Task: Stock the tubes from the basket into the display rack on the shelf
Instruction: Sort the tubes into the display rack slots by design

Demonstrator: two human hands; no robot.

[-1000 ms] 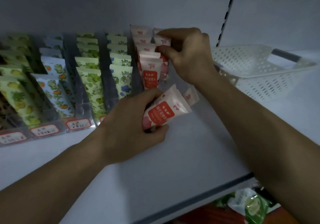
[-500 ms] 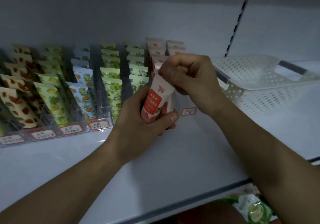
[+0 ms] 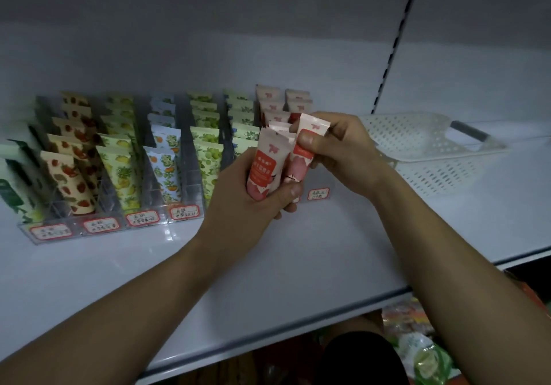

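Head view: the left hand (image 3: pixel 253 202) grips a small bunch of pink tubes (image 3: pixel 265 167) upright in front of the rack (image 3: pixel 167 217), near the middle of the shelf (image 3: pixel 268 265). The right hand (image 3: pixel 343 149), which a second ago was back among the pink rows, has come forward and now pinches one tube (image 3: pixel 307 146) by its upper end, drawing it from the bunch. That suggests the last tube is seated and the next is ready to go in. The basket (image 3: pixel 432 152) sits toward the shelf's right rear; its contents cannot be seen.
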